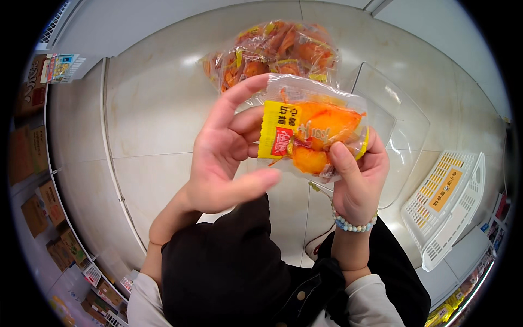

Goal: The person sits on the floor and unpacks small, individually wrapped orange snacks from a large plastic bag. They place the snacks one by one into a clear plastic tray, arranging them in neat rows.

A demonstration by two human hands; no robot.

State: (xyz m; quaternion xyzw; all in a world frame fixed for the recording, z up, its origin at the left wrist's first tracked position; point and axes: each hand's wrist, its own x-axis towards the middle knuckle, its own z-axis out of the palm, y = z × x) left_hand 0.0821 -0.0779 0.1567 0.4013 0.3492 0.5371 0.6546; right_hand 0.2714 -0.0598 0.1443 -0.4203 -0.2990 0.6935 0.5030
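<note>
Pale tiled floor [158,120] fills the scene, glossy, faintly veined, thin joints running across it, and bright glare catching it beside the bagged goods. White panels [180,22] close off the top, curving with the lens. Down the left runs shelving [106,141], brown cartons [50,201] stacked along it; low on the right, more shelving shows bright packaging [449,308], yellow among it, too small to make out. Dark clothing [223,267] takes up the lower middle, right above the tiles.

Out on the floor, a big clear bag [272,49], bulging with orange and yellow packets. Just right of it, a clear bin [406,117], see-through to the tiles. Further right, a white basket [444,248], slatted, an orange label on its side.

Now the hands! Left hand [218,158]: fingers spread, thumb held well away from the index finger, the others curled by the packet's yellow edge; whether they touch it, I can't tell. Right hand [362,180]: thumb in front, fingers behind, pinching the packet [321,122], orange food showing through, up above the floor between both hands. And at the right wrist, a beaded bracelet [354,225], pastel beads.
</note>
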